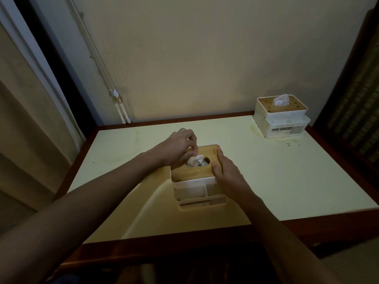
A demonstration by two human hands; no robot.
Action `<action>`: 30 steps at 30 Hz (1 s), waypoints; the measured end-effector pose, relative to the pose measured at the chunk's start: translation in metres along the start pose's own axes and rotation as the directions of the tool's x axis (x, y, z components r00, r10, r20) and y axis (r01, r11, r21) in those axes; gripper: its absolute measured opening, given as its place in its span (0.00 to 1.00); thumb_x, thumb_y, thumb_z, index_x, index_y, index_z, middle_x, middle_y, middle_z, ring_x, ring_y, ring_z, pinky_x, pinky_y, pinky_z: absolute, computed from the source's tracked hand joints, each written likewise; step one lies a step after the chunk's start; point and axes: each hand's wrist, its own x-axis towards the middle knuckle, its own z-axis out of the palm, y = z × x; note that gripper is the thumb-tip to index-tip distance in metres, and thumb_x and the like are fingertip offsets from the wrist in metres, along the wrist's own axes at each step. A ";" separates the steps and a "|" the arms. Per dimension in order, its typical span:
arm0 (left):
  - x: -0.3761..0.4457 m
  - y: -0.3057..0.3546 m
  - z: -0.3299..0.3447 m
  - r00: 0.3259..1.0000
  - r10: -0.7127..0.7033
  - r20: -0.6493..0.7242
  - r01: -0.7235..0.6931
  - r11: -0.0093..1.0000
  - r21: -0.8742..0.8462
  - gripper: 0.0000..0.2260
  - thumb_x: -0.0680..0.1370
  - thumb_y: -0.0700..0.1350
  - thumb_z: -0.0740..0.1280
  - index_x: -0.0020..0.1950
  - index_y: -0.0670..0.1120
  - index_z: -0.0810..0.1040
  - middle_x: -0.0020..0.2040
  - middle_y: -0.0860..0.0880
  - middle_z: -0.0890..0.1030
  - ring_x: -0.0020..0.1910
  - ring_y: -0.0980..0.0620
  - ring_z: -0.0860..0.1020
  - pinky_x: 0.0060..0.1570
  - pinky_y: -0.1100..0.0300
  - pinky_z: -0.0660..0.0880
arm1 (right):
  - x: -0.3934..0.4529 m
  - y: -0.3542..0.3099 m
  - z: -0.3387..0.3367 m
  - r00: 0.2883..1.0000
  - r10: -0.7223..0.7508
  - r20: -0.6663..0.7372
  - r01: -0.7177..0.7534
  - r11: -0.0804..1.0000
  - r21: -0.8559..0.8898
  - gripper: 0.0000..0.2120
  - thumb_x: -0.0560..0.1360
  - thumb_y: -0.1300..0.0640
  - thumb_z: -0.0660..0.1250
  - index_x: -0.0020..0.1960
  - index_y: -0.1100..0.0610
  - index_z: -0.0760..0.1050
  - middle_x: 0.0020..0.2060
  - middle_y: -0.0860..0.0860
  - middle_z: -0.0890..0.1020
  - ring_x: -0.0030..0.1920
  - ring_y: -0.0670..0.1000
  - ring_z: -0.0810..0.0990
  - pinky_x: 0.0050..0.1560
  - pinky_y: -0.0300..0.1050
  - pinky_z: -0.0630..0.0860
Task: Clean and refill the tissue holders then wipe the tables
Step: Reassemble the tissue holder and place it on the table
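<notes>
So from the head cam, the near tissue holder (196, 177) sits about mid-table (287, 181), white body with a wooden lid (192, 171), and the left hand (178, 148) is right over the lid's opening with its fingertips pinching the tissue (195, 160) that's poking out. The right hand (227, 173) lies on the lid's right edge, fingers mostly straight and pressing, thumb on top near the hole. There's a second tissue holder (282, 117) at the far right corner against the wall, well away from both hands, speckled with dirt, tissue sticking up.

Left grip (180, 147) pinched, fingers curled; right grip (227, 171) flat, pressing.
</notes>
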 end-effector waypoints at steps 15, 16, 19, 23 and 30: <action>-0.012 -0.011 -0.010 0.934 -0.286 -0.216 0.183 0.899 -0.398 0.10 0.80 0.50 0.63 0.57 0.51 0.81 0.56 0.55 0.77 0.55 0.59 0.73 0.50 0.64 0.69 | 0.004 0.006 0.004 1.000 -0.007 -0.003 0.007 0.999 0.040 0.28 0.80 0.41 0.49 0.78 0.44 0.45 0.72 0.49 0.65 0.68 0.51 0.68 0.68 0.59 0.68; -0.019 -0.013 -0.009 0.911 -0.335 -0.241 0.204 0.874 -0.442 0.09 0.80 0.50 0.63 0.56 0.52 0.81 0.56 0.55 0.77 0.55 0.59 0.74 0.49 0.64 0.71 | 0.004 0.007 0.004 1.000 -0.010 -0.005 0.010 0.999 0.033 0.28 0.80 0.41 0.49 0.78 0.44 0.45 0.72 0.50 0.65 0.68 0.51 0.68 0.67 0.59 0.68; -0.051 -0.026 -0.003 0.816 -0.500 -0.291 0.329 0.815 -0.477 0.08 0.79 0.48 0.65 0.55 0.51 0.81 0.55 0.54 0.79 0.51 0.61 0.75 0.48 0.63 0.73 | 0.004 0.009 0.005 0.999 -0.022 -0.023 0.022 1.000 -0.003 0.29 0.80 0.41 0.49 0.78 0.45 0.46 0.71 0.50 0.67 0.67 0.52 0.69 0.66 0.60 0.68; -0.107 -0.051 0.022 0.653 -0.738 -0.169 0.640 0.657 -0.399 0.10 0.77 0.48 0.68 0.58 0.50 0.80 0.56 0.47 0.79 0.49 0.53 0.75 0.46 0.61 0.69 | 0.011 0.008 0.003 0.998 -0.029 -0.060 0.025 0.997 -0.068 0.27 0.81 0.44 0.49 0.78 0.47 0.47 0.70 0.52 0.68 0.68 0.54 0.68 0.66 0.60 0.67; -0.127 -0.056 0.060 0.679 -0.729 -0.088 0.674 0.667 -0.317 0.16 0.72 0.56 0.69 0.58 0.52 0.82 0.46 0.46 0.83 0.36 0.59 0.75 0.33 0.74 0.65 | 0.027 0.010 -0.003 0.998 -0.032 -0.058 0.024 0.991 -0.133 0.28 0.81 0.42 0.48 0.78 0.47 0.46 0.71 0.54 0.68 0.69 0.56 0.68 0.65 0.61 0.68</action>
